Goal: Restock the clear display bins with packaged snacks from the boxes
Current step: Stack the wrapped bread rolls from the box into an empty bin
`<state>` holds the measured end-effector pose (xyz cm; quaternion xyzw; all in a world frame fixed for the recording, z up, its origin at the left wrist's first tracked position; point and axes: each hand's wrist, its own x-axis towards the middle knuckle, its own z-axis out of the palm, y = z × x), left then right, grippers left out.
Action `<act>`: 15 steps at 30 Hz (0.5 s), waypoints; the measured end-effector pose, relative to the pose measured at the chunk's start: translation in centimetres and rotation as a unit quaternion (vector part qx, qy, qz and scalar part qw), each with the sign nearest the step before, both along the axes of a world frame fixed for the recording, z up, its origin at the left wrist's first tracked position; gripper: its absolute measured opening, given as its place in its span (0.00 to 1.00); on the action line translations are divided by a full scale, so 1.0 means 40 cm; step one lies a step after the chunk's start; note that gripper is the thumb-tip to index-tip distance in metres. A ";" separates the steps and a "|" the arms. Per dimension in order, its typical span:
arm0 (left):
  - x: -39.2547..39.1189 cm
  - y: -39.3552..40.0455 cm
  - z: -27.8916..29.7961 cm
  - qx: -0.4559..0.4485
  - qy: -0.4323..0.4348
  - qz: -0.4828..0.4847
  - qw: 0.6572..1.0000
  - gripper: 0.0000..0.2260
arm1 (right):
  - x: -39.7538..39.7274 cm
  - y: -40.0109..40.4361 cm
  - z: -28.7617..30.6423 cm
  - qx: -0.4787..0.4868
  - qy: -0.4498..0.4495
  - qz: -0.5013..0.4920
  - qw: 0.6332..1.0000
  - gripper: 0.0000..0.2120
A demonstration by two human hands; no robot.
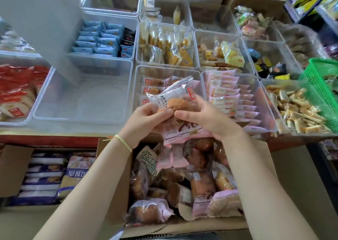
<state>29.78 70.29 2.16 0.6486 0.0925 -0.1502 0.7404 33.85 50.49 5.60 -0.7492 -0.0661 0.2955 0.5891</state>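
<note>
A small stack of pink-and-clear wrapped pastry packets (180,112) is held between both hands, above the near rim of a clear display bin (139,71). The left hand (146,120) is curled round the stack's left side, its thumb laid across the top packet and its fingers tucked beneath. The right hand (204,116) is closed on the right side in the same way, thumb on top, pointing toward the left thumb, the two thumb tips almost meeting. Both forearms are extended forward and upward from the lower edge of the view and converge at the packets; a thin yellow band (121,141) is worn on the left wrist.

Below the hands, an open cardboard box (117,185) is seen, filled with more packets of the same kind. The bin beyond the hands is partly filled with matching packets set on edge. To its right, a bin of pink packets (228,95) is placed; to its left, a bare clear bin (82,101). A green plastic basket (321,86) is seen at the right edge.
</note>
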 end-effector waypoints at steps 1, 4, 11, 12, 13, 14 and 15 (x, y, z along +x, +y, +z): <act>0.023 0.004 0.000 0.021 -0.006 0.021 1.000 0.11 | 0.029 -0.004 0.011 -0.023 -0.031 -0.014 0.999 0.23; 0.113 0.026 -0.005 0.065 -0.004 0.088 0.994 0.10 | 0.140 -0.012 0.040 -0.112 -0.145 -0.103 0.978 0.27; 0.299 0.022 -0.102 0.334 0.089 -0.159 0.925 0.11 | 0.377 0.053 -0.056 -0.509 -0.168 0.041 0.843 0.29; 0.310 0.014 -0.114 0.358 0.112 -0.221 0.900 0.10 | 0.397 0.064 -0.090 -0.560 -0.155 0.079 0.810 0.30; 0.316 0.007 -0.121 0.386 0.133 -0.282 0.868 0.10 | 0.414 0.075 -0.121 -0.597 -0.142 0.115 0.782 0.31; 0.320 0.000 -0.132 0.411 0.159 -0.335 0.833 0.11 | 0.429 0.087 -0.153 -0.625 -0.129 0.149 0.755 0.30; 0.321 -0.006 -0.138 0.425 0.185 -0.379 0.801 0.13 | 0.443 0.099 -0.180 -0.646 -0.121 0.177 0.732 0.29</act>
